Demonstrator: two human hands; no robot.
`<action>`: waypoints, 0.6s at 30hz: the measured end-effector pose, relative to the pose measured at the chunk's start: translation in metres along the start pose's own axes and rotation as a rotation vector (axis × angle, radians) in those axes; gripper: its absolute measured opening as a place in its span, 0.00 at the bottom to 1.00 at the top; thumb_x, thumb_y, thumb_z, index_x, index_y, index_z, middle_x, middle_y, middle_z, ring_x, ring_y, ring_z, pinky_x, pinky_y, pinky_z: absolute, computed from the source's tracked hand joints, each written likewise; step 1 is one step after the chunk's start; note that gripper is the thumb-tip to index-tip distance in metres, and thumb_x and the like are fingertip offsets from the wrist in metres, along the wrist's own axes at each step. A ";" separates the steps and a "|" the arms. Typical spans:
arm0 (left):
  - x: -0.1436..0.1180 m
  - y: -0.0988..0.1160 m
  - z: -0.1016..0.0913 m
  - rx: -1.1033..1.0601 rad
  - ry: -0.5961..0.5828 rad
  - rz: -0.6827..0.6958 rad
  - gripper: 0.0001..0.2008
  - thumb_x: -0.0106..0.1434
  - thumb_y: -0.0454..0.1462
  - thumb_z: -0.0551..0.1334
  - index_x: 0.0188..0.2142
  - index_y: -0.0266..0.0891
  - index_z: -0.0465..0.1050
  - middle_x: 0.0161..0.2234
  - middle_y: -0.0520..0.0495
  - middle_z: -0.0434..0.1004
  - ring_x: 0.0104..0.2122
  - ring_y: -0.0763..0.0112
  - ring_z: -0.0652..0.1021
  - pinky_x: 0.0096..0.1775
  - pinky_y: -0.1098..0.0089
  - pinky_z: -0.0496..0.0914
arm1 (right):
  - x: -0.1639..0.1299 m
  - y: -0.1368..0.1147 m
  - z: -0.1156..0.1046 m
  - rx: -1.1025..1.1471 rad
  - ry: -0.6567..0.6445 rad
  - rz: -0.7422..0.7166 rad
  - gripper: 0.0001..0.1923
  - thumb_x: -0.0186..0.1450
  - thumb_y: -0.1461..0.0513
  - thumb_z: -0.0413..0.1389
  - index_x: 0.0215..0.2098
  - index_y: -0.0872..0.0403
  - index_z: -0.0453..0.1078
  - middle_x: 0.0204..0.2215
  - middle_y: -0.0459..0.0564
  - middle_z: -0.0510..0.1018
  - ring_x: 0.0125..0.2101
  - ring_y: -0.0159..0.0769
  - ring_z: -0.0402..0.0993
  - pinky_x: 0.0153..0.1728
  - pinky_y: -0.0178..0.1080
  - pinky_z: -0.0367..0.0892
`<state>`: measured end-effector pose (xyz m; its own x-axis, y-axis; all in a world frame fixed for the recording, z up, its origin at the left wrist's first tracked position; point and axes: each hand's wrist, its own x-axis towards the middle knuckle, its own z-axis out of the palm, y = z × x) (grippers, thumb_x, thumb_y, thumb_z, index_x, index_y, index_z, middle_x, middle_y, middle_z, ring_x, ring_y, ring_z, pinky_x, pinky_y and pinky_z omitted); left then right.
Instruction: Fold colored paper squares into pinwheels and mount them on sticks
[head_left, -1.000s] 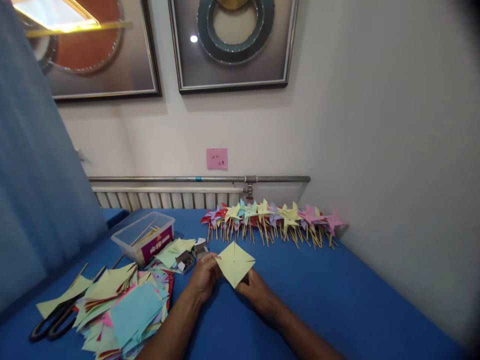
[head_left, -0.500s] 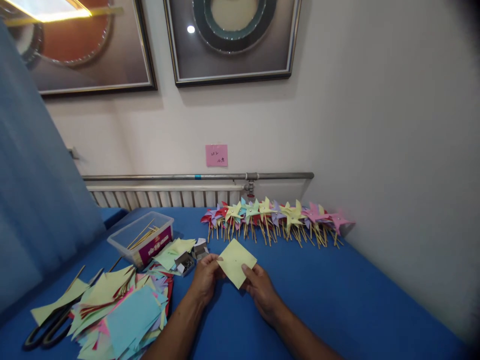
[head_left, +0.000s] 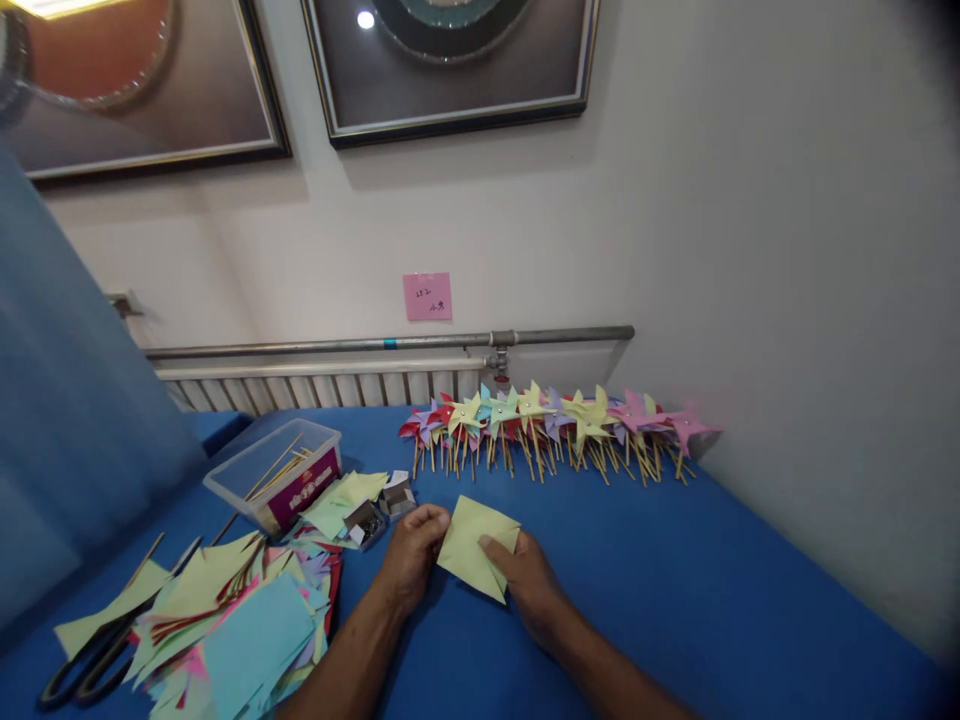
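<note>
While both hands (head_left: 465, 565) pinch yellow paper square (head_left: 475, 545), pinwheels (head_left: 555, 425) beyond.

Blue table (head_left: 675, 600) with pinwheels (head_left: 555, 425), paper pile (head_left: 240, 620), scissors (head_left: 82, 665), plastic box (head_left: 277, 480).

— Your scissors (head_left: 79, 668) were half buried under the paper pile (head_left: 225, 625), blades hidden!
— And the pink note (head_left: 427, 296)? Its writing was too small to read; your forearms ran off the bottom edge.
</note>
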<state>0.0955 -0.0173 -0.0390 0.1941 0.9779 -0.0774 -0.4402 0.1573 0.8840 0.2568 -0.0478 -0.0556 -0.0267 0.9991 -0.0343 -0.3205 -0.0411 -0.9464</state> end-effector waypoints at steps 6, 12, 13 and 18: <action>-0.002 0.002 0.005 0.168 0.089 0.072 0.17 0.43 0.44 0.75 0.27 0.37 0.74 0.19 0.55 0.72 0.19 0.77 0.68 0.25 0.74 0.61 | 0.001 0.002 0.000 -0.029 0.003 0.027 0.23 0.56 0.52 0.66 0.47 0.56 0.77 0.36 0.54 0.86 0.38 0.48 0.83 0.44 0.48 0.76; -0.006 0.001 0.009 0.427 0.147 0.219 0.14 0.49 0.44 0.71 0.26 0.36 0.74 0.19 0.55 0.69 0.20 0.77 0.65 0.24 0.75 0.58 | -0.005 -0.005 -0.001 -0.047 -0.056 0.037 0.22 0.59 0.51 0.65 0.47 0.56 0.77 0.38 0.54 0.86 0.38 0.46 0.83 0.43 0.45 0.75; -0.007 0.001 0.009 0.453 0.158 0.242 0.13 0.50 0.44 0.71 0.26 0.37 0.74 0.20 0.56 0.68 0.20 0.77 0.65 0.24 0.75 0.58 | -0.006 -0.006 0.000 -0.055 -0.064 0.038 0.22 0.59 0.51 0.65 0.47 0.56 0.77 0.38 0.53 0.85 0.38 0.46 0.82 0.42 0.45 0.75; -0.011 0.001 0.011 0.519 0.163 0.319 0.09 0.53 0.41 0.69 0.26 0.38 0.75 0.21 0.54 0.69 0.23 0.75 0.66 0.27 0.74 0.60 | -0.006 -0.006 0.002 -0.060 -0.023 0.046 0.21 0.57 0.51 0.65 0.44 0.56 0.78 0.31 0.52 0.85 0.26 0.41 0.78 0.28 0.40 0.72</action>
<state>0.1025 -0.0294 -0.0326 -0.0304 0.9805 0.1940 0.0364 -0.1928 0.9806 0.2571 -0.0537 -0.0489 -0.0618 0.9955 -0.0711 -0.2615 -0.0849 -0.9615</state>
